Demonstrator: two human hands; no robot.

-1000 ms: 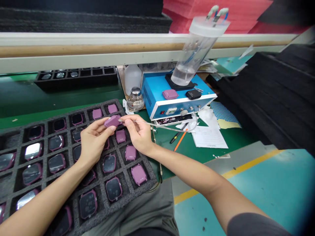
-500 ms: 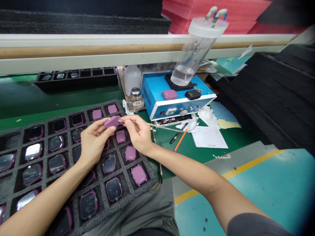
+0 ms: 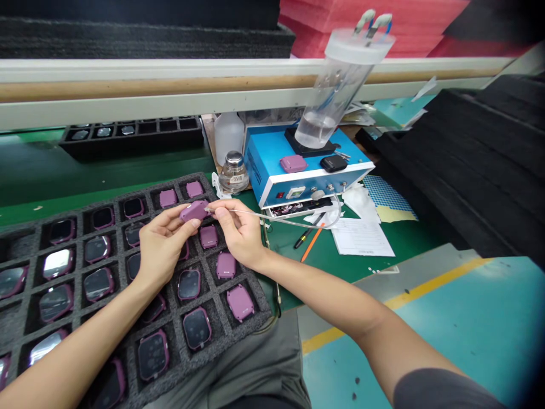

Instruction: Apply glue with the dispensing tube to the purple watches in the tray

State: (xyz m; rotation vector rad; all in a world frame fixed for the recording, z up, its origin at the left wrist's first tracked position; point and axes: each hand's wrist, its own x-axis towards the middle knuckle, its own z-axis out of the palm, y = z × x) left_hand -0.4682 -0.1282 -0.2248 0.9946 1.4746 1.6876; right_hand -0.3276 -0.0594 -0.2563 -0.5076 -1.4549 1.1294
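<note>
My left hand (image 3: pixel 164 244) pinches a purple watch body (image 3: pixel 195 211) and holds it above a dark foam tray (image 3: pixel 123 272). My right hand (image 3: pixel 238 227) pinches the end of a thin clear tube (image 3: pixel 293 218) and presses its tip against the side of that watch body. The tube runs back to a blue machine (image 3: pixel 304 170). The tray's cells hold several purple watch bodies, some screen up, some back up.
On the blue machine stand a clear cylinder (image 3: pixel 336 85), a purple watch body (image 3: pixel 293 163) and a black one (image 3: pixel 334 163). A glass dispenser bottle (image 3: pixel 233 170) and a white bottle (image 3: pixel 229 135) stand left of it. Papers (image 3: pixel 361 236) and pens (image 3: pixel 309 238) lie on the green bench. A black tray (image 3: pixel 131 133) sits behind.
</note>
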